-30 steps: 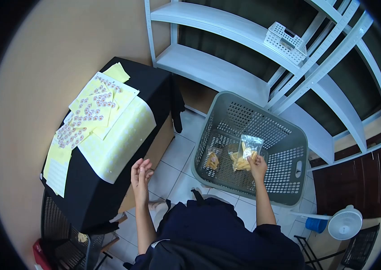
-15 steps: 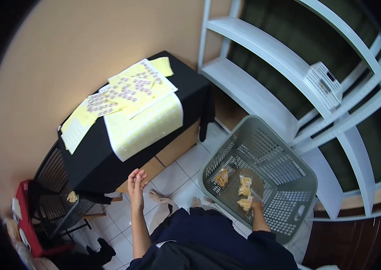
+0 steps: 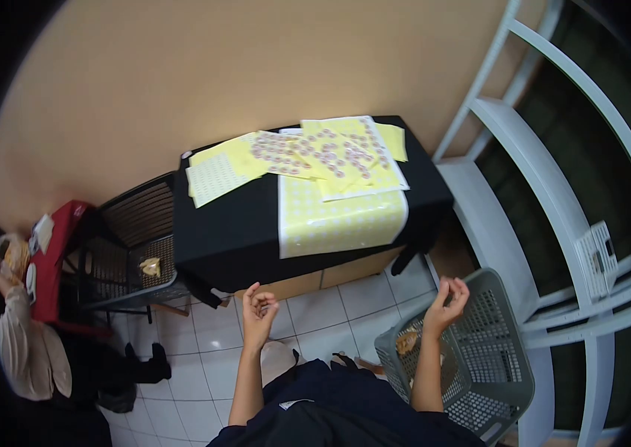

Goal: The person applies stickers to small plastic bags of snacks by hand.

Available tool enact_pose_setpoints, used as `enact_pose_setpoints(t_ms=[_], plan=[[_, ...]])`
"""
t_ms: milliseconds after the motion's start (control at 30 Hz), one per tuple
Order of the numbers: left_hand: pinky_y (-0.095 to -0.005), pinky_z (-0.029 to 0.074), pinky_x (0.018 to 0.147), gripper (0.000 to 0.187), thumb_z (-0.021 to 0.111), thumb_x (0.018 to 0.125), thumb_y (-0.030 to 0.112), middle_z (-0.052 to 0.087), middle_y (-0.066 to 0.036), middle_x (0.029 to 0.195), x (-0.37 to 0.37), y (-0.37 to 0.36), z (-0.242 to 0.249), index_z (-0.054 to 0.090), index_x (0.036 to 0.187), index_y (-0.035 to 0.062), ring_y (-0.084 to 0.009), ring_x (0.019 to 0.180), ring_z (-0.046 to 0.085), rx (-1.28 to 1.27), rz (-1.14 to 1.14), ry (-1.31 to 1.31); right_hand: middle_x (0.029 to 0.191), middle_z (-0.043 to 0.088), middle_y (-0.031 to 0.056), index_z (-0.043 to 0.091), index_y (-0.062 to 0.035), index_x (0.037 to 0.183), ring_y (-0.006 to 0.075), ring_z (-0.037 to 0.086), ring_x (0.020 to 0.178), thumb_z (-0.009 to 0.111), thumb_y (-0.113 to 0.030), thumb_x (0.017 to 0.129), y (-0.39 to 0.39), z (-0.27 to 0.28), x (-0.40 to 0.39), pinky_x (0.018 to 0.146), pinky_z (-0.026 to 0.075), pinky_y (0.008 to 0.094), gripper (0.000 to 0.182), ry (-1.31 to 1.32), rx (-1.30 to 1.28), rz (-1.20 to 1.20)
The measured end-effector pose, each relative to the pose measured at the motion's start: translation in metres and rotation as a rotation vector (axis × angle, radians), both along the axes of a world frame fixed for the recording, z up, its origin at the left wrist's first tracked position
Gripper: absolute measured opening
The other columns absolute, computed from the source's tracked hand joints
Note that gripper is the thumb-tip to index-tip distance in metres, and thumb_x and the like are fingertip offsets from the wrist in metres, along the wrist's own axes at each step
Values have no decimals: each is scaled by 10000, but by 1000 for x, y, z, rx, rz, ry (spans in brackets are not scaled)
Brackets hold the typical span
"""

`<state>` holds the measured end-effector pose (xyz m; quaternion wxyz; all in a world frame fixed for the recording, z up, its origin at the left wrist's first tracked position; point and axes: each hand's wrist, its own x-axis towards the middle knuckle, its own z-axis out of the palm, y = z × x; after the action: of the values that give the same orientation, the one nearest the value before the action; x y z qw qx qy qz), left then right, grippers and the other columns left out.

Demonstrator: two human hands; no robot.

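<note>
My left hand (image 3: 259,313) hovers in front of the black-covered table with its fingers loosely curled and apart, and nothing shows in it. Raised over the near-left part of a large grey-green basket (image 3: 518,350) is my right hand (image 3: 446,307), its thumb and fingers apart and no object visible between them. Inside that basket lies a small packet of yellowish-brown food (image 3: 406,343); my right forearm hides part of what is beside it. A similar packet (image 3: 150,267) rests in a black basket (image 3: 133,223) to the left.
Yellow sticker sheets (image 3: 341,227) overlap on the black table (image 3: 233,242) ahead. White shelving (image 3: 524,164) with a white slotted box (image 3: 596,257) stands right. At far left, a person (image 3: 28,357) holds a bag (image 3: 13,257) by a red table (image 3: 58,268).
My right hand has come up out of the grey-green basket, away from the packets. My view has swung left, bringing the other person and the black basket further into sight.
</note>
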<state>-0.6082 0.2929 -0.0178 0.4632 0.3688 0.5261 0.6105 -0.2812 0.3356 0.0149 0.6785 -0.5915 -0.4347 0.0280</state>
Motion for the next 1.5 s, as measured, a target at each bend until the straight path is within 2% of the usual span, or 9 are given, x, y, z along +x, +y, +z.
enact_pose_setpoints(t_ms=[300, 400, 433, 800, 867, 967, 1033, 1233, 1500], plan=[[-231, 405, 785, 421, 553, 763, -11, 504, -63, 975, -133, -18, 2, 387, 1149, 13, -120, 875, 488, -68, 216, 68, 638, 497, -22, 335, -162, 1096, 139, 543, 629, 540, -126, 746, 26, 193, -197, 813, 350, 414, 407, -638, 646, 708], [-211, 405, 753, 395, 552, 769, -6, 508, -50, 943, -187, -31, -15, 402, 1133, 14, -105, 854, 489, -66, 375, 45, 597, 396, -21, 423, -120, 725, 128, 407, 540, 515, -139, 703, 31, 220, -269, 693, 297, 364, 97, -776, 975, 643], [-208, 401, 751, 393, 556, 767, -5, 508, -44, 935, -213, -29, -17, 408, 1129, 23, -99, 852, 486, -72, 427, 43, 771, 505, -8, 556, -143, 1026, 144, 531, 753, 495, -115, 786, 30, 228, -287, 730, 332, 322, 250, -843, 960, 708], [-215, 425, 687, 337, 560, 777, 45, 523, -54, 915, -460, 51, 5, 425, 1085, 9, -96, 803, 505, -151, 474, 307, 715, 380, -44, 462, -187, 1181, 43, 475, 627, 451, -96, 813, 89, 260, -491, 721, 287, 271, 379, -944, 898, 605], [-236, 438, 679, 396, 586, 763, 89, 531, -88, 936, -491, 75, -36, 405, 1101, -12, -126, 794, 525, -256, 418, 304, 714, 367, -39, 450, -177, 1193, 38, 471, 624, 457, -79, 806, 96, 257, -511, 725, 283, 270, 400, -942, 876, 648], [-252, 448, 668, 529, 631, 736, 193, 547, -115, 886, -545, 108, -131, 370, 1137, -32, -163, 767, 544, -543, 452, 143, 599, 416, -21, 455, -107, 730, 125, 428, 553, 531, -112, 679, 95, 240, -537, 610, 302, 343, 91, -879, 303, 827], [-326, 455, 709, 644, 648, 703, 306, 579, -170, 936, -588, 115, -213, 382, 1169, -50, -265, 835, 571, -864, 522, 110, 697, 540, -7, 604, -139, 894, 115, 524, 602, 641, -70, 600, 130, 181, -562, 558, 363, 277, 305, -593, 454, 1055], [-379, 339, 932, 1061, 640, 579, 605, 318, -248, 1266, -602, 137, -264, 219, 1250, -100, -330, 1146, 373, -1407, 790, -5, 680, 534, 45, 628, -63, 802, 186, 516, 585, 627, 16, 568, 135, 35, -593, 538, 398, 291, 246, -728, -173, 1059], [-384, 290, 965, 1264, 625, 469, 716, 201, -212, 1288, -612, 171, -306, 75, 1278, -84, -333, 1194, 240, -1591, 754, 77, 792, 544, 106, 598, -38, 902, 257, 541, 710, 599, 44, 650, 150, 17, -629, 636, 430, 325, 265, -740, -285, 1075]])
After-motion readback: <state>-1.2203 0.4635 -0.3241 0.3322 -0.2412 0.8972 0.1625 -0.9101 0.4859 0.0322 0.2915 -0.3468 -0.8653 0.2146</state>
